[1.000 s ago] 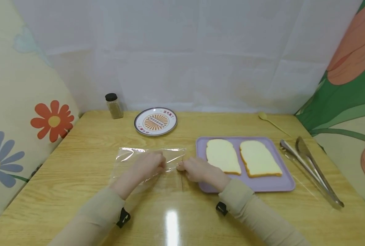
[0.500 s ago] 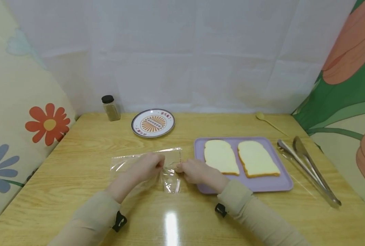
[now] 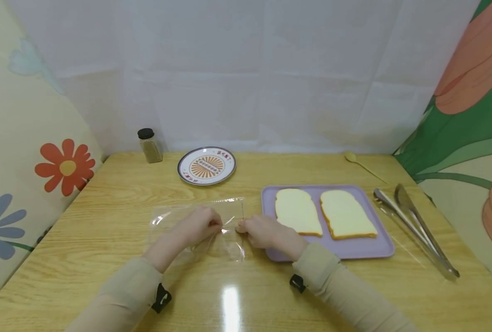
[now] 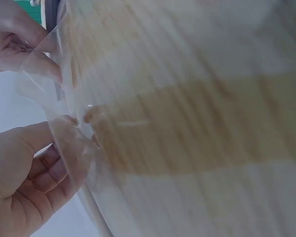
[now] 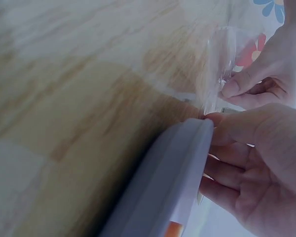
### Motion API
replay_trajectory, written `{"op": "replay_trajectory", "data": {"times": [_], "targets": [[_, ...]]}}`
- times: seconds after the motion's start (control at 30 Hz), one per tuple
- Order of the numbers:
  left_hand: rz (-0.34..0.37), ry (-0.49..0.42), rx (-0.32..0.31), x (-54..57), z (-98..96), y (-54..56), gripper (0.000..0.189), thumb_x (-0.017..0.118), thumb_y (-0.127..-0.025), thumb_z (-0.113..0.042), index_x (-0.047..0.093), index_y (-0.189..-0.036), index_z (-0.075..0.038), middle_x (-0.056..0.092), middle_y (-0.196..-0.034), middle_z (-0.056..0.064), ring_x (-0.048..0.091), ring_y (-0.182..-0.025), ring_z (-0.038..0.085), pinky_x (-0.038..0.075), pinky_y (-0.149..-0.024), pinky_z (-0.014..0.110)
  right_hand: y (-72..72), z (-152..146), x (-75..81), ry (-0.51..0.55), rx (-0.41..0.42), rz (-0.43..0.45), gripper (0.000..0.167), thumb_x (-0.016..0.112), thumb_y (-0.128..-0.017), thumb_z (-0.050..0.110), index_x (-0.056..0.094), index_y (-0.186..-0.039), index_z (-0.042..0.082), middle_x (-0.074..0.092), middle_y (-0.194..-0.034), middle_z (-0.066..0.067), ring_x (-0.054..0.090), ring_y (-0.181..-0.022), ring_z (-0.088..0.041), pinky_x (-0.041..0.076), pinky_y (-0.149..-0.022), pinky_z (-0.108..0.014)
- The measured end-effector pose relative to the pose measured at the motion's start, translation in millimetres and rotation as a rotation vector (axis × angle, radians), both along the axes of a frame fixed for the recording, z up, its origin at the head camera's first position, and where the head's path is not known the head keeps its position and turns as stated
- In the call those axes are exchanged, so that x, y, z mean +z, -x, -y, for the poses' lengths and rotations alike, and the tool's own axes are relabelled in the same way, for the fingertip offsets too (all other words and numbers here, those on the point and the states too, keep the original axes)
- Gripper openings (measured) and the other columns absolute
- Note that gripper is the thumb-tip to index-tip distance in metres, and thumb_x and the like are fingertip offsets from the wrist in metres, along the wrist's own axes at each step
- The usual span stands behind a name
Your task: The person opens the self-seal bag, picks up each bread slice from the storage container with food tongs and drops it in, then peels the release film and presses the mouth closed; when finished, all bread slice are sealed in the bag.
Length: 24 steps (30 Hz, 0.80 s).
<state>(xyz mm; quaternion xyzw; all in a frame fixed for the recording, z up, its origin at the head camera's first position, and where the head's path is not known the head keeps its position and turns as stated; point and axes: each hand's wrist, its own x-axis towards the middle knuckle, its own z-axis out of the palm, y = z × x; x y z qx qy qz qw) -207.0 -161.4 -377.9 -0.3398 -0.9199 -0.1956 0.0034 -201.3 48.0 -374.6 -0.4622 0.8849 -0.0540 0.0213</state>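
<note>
A clear plastic bag [image 3: 231, 249] lies low over the table between my two hands, glossy and wrinkled. My left hand [image 3: 202, 222] pinches the film between thumb and forefinger; in the left wrist view the bag [image 4: 39, 94] bends across those fingertips. My right hand [image 3: 262, 229] pinches the bag's right side with thumb and bent forefinger, close to the left edge of a lilac tray [image 3: 353, 251]. In the right wrist view, the other fingers of the right hand [image 5: 266, 153] curl beside the tray's rim. Two bread slices [image 3: 299, 212] lie side by side on the tray.
Behind the bag stands a patterned plate [image 3: 206, 166], with a black-lidded spice jar [image 3: 150, 146] to its left. Metal tongs [image 3: 416, 230] lie right of the tray, and a yellow spoon [image 3: 364, 165] lies at the back right. White cloth hangs behind the table.
The bag's right part has shifted and creased between my hands, its near section now spreading toward me. Both hands stay nearly in place. The head view has turned slightly.
</note>
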Motion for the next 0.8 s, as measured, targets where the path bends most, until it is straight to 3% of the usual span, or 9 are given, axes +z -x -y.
{"op": "replay_trajectory", "data": {"times": [0.33, 0.57, 0.8], "targets": [[-0.066, 0.062, 0.013, 2.3, -4.9, 1.4, 0.023, 0.065, -0.074, -0.002, 0.059, -0.056, -0.015, 0.055, -0.056, -0.007, 0.043, -0.054, 0.004, 0.041, -0.052, 0.017, 0.3, -1.1, -1.4, 0.0, 0.004, -0.008, 0.011, 0.056, -0.085, -0.001, 0.058, -0.082, 0.009, 0.055, -0.074, -0.005, 0.044, -0.057, -0.015, 0.042, -0.049, -0.024], [-0.063, 0.052, 0.069, 2.7, -6.3, 0.7, 0.016, 0.066, -0.076, -0.005, 0.065, -0.063, -0.014, 0.061, -0.062, -0.006, 0.05, -0.058, 0.004, 0.048, -0.057, 0.02, -0.9, -0.5, -1.0, -0.009, 0.004, -0.021, 0.01, 0.057, -0.087, 0.0, 0.059, -0.083, 0.009, 0.057, -0.077, -0.004, 0.047, -0.06, -0.014, 0.046, -0.053, -0.023], [-0.057, -0.006, 0.076, 5.8, -2.1, 2.4, 0.011, 0.066, -0.077, -0.001, 0.068, -0.068, -0.008, 0.065, -0.065, 0.0, 0.053, -0.06, 0.007, 0.05, -0.058, 0.022, -0.9, -0.6, 0.5, -0.022, 0.003, -0.011, 0.01, 0.055, -0.087, -0.001, 0.059, -0.083, 0.008, 0.056, -0.078, -0.004, 0.047, -0.062, -0.015, 0.046, -0.055, -0.023]]}}
